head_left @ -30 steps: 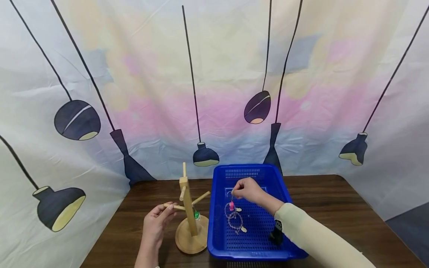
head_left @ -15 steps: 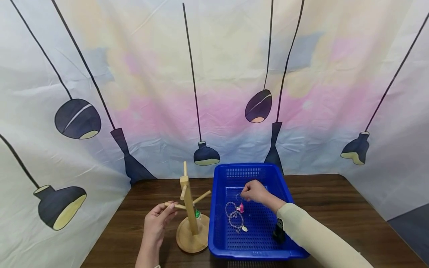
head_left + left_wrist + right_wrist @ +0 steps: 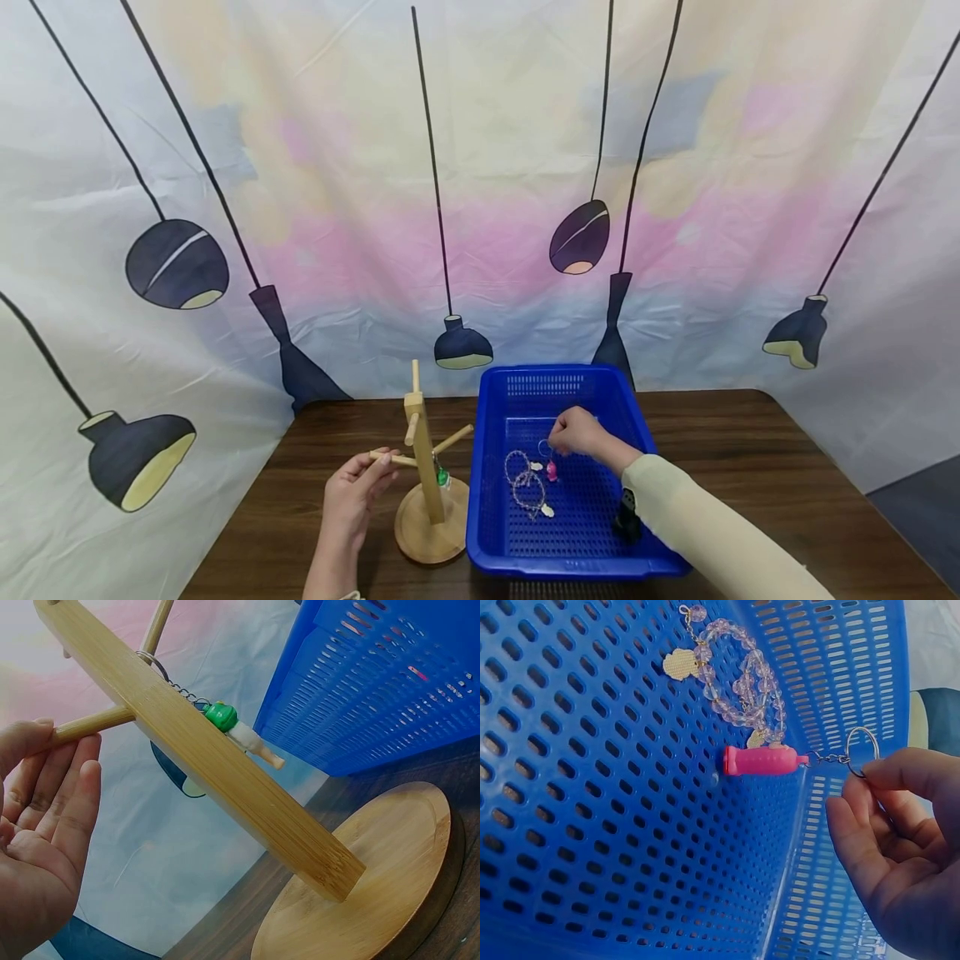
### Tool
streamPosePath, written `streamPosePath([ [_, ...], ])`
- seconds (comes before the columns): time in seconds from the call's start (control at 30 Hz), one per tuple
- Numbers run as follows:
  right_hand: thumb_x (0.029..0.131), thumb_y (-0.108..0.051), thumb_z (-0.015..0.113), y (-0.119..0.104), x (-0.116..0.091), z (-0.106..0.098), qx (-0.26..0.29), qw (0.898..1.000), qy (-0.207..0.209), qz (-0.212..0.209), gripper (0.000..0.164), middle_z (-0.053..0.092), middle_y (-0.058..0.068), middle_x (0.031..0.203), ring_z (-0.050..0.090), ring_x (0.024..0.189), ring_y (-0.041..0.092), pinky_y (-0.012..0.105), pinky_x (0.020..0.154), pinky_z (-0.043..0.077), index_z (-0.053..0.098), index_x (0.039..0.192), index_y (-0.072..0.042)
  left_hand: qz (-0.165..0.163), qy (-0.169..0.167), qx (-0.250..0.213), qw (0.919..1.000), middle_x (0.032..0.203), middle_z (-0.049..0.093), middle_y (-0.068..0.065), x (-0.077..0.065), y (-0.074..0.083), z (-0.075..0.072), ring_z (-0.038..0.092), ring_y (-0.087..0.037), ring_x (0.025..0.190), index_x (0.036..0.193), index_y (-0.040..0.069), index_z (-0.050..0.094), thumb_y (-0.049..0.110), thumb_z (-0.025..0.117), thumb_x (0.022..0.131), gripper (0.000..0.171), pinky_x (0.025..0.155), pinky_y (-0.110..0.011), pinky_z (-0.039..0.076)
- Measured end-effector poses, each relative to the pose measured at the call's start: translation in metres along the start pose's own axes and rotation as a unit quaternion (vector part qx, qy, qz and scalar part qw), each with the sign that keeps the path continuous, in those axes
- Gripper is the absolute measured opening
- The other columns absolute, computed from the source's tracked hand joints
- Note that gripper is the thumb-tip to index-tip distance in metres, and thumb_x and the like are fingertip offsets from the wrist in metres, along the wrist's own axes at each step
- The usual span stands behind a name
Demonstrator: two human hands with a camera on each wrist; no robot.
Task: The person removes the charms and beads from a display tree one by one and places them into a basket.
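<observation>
My right hand is over the blue basket, pinching the metal ring of a keychain with a pink figure. The figure hangs from a short chain. Beside it in the basket lie clear pinkish bead bracelets with pale charms. With thumb and fingers my left hand pinches the end of a peg on the wooden stand. From another peg of that stand hangs a keychain with a green-and-white figure, partly behind the post in the left wrist view.
The stand's round base is on the dark wooden table, close to the basket's left side. A black object shows at the right wrist. Behind the table hangs a cloth printed with lamps.
My right hand has moved a little to the right inside the basket, and the pink keychain has swung clear of the bracelets with it. The left hand has kept its hold on the peg.
</observation>
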State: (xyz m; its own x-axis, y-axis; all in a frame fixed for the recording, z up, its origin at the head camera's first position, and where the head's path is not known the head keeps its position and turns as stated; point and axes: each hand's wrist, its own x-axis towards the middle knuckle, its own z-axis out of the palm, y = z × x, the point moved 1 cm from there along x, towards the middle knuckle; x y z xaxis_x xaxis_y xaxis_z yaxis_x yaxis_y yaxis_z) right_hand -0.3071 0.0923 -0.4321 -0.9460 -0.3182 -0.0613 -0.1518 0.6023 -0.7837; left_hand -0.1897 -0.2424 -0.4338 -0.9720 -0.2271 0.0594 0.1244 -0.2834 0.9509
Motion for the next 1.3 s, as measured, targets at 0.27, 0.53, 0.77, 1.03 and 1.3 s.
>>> streamPosePath([
  [0.27,0.084,0.007,0.060,0.005,0.009,0.007,0.012,0.999,0.026,0.015,0.043,0.052,-0.001,0.053,0.053,0.057,0.013,0.027,0.062,0.053,0.041,0.052,-0.014,0.006,-0.017,-0.014,0.9997,0.088,0.080,0.012,-0.001,-0.001,0.000,0.075,0.000,0.083,0.087,0.023,0.076,0.002,0.063,0.100,0.029,0.077,-0.017,0.063],
  [0.53,0.082,0.007,0.062,0.006,0.016,0.012,0.020,0.998,0.050,0.031,0.035,0.070,0.008,0.065,0.065,0.063,0.016,0.035,0.066,0.063,0.049,0.054,-0.010,0.014,-0.026,-0.021,0.9993,0.089,0.080,0.011,-0.001,-0.001,0.000,0.075,0.000,0.083,0.087,0.023,0.076,0.000,0.062,0.100,0.030,0.077,-0.016,0.063],
  [0.77,0.083,0.006,0.061,0.010,0.022,0.012,0.029,0.997,0.060,0.039,0.035,0.071,0.009,0.068,0.066,0.066,0.016,0.037,0.070,0.065,0.049,0.055,-0.011,0.013,-0.021,-0.016,0.9996,0.089,0.080,0.011,-0.001,-0.001,0.000,0.075,0.000,0.083,0.085,0.022,0.076,0.001,0.063,0.100,0.029,0.077,-0.017,0.063],
  [1.03,0.084,0.006,0.061,0.014,0.028,0.013,0.042,0.996,0.059,0.057,0.034,0.070,0.008,0.068,0.066,0.067,0.017,0.040,0.073,0.066,0.050,0.056,-0.010,0.011,-0.020,-0.016,0.9996,0.089,0.080,0.011,-0.001,0.000,0.001,0.075,0.001,0.083,0.085,0.022,0.075,0.001,0.062,0.100,0.030,0.078,-0.016,0.063],
  [1.3,0.082,0.007,0.061,0.017,0.035,0.015,0.058,0.994,0.060,0.073,0.034,0.062,0.002,0.059,0.063,0.062,0.015,0.038,0.072,0.066,0.050,0.055,-0.010,0.000,-0.011,-0.010,0.9999,0.087,0.079,0.012,-0.002,0.000,0.002,0.074,0.001,0.083,0.087,0.023,0.075,0.001,0.062,0.100,0.029,0.076,-0.016,0.063],
])
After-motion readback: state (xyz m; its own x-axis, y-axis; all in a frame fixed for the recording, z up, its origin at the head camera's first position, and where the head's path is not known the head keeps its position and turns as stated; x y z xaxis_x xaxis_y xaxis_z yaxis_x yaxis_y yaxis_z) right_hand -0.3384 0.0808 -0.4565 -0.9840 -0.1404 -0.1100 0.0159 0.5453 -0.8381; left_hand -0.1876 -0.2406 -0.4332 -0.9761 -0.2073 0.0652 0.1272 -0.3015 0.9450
